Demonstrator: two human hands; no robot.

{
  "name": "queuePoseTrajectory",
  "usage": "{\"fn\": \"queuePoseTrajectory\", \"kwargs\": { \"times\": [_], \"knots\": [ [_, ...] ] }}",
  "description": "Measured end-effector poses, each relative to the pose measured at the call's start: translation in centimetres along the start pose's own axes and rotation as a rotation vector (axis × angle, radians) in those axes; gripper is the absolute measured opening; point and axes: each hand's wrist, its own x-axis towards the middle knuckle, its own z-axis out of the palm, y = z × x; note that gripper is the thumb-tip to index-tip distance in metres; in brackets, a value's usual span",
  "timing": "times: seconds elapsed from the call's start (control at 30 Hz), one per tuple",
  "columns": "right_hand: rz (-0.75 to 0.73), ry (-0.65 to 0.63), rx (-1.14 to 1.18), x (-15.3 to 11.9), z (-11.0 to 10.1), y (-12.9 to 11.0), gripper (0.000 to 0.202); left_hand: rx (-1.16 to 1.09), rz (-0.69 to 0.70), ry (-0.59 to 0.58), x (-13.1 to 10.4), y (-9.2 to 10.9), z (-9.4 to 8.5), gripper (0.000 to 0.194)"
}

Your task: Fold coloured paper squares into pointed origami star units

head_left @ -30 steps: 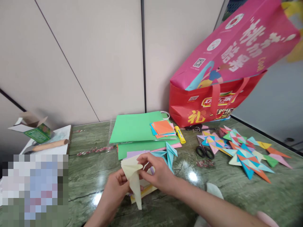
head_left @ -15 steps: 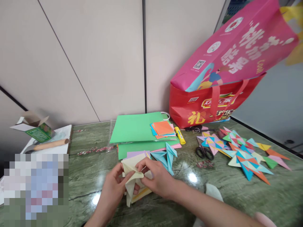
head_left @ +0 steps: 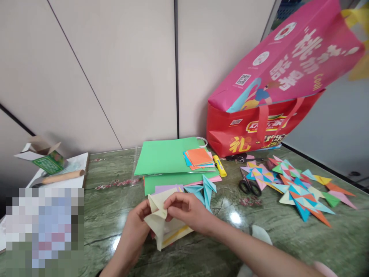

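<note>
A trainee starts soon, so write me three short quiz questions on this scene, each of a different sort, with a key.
1. True or false: the left hand and the right hand both touch the cream paper.

2. Fill in: the tube just right of the upper green sheet in the picture is ____ in colour.

3. Where do the small square papers, orange on top, lie?
A. Inside the red bag
B. On the upper green sheet
C. Under the black scissors

Key: 1. True. 2. Yellow. 3. B.
</note>
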Motion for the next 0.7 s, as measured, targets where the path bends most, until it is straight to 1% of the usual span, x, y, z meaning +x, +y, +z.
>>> {"fn": "queuePoseTrajectory", "kwargs": {
  "times": [0.13,0.27,0.37,0.47,0.53,0.57,0.63,0.67,0.7],
  "knots": [
    [-0.014,0.010,0.037,0.0,-0.1,0.0,0.023,-0.056,-0.032,-0.101,0.0,0.0,0.2,0.032],
    [-0.013,0.047,0.037,0.1,-0.1,0.2,0.024,-0.072,-0.042,-0.135,0.0,0.4,0.4,0.036],
    [0.015,0.054,0.078,0.3,-0.2,0.3,0.028,-0.032,-0.026,-0.152,-0.2,0.4,0.4,0.035],
    [0.021,0.092,0.086,0.5,-0.3,0.3,0.029,0.094,0.033,-0.160,-0.1,0.1,0.1,0.029],
    [0.016,0.148,0.079,0.6,-0.5,0.4,0.028,0.246,0.130,-0.094,0.3,0.0,-0.4,0.028],
    [0.016,0.180,0.076,0.6,-0.6,0.5,0.025,0.346,0.197,-0.025,0.7,0.1,-0.9,0.028],
    [0.026,0.241,0.069,0.7,-0.7,0.7,0.019,0.538,0.347,0.139,1.6,0.6,-2.4,0.021],
    [0.035,0.262,0.060,0.7,-0.8,0.7,0.017,0.657,0.414,0.260,2.0,1.1,-3.3,0.022],
    [0.044,0.274,0.048,0.7,-0.8,0.8,0.015,0.777,0.488,0.388,2.4,1.7,-4.4,0.027]
  ]
}}
